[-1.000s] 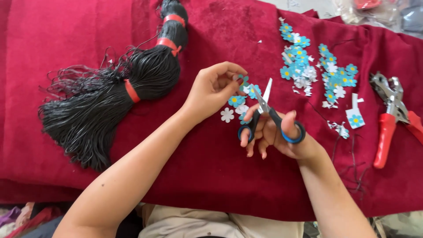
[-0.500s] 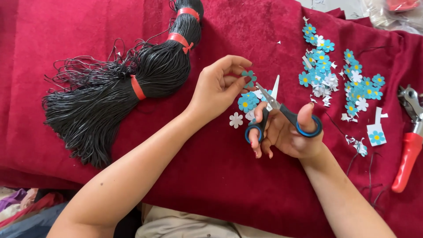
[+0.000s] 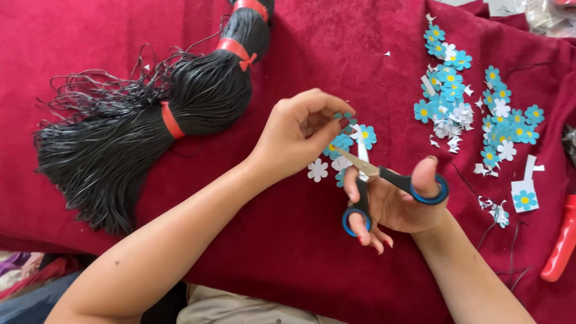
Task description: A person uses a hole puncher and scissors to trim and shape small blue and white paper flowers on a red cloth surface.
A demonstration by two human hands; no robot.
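Observation:
My right hand (image 3: 401,204) grips black-and-blue scissors (image 3: 384,183), thumb in one loop and fingers in the other, blades open and pointing up-left. My left hand (image 3: 297,135) pinches a small blue paper flower piece (image 3: 347,117) between thumb and fingers just above the blades. Cut blue flowers with yellow centres (image 3: 362,137) and a white flower (image 3: 317,170) lie on the dark red cloth (image 3: 312,54) under both hands.
A thick bundle of black cord (image 3: 144,129) tied with red bands lies at the left. Piles of several blue and white paper flowers (image 3: 447,96) and scraps sit at the right. A red-handled tool (image 3: 561,243) lies at the right edge.
Both hands have stayed together over the flowers; the camera view has drifted, so everything sits further right and lower. The scissors' blades stay open near the held piece.

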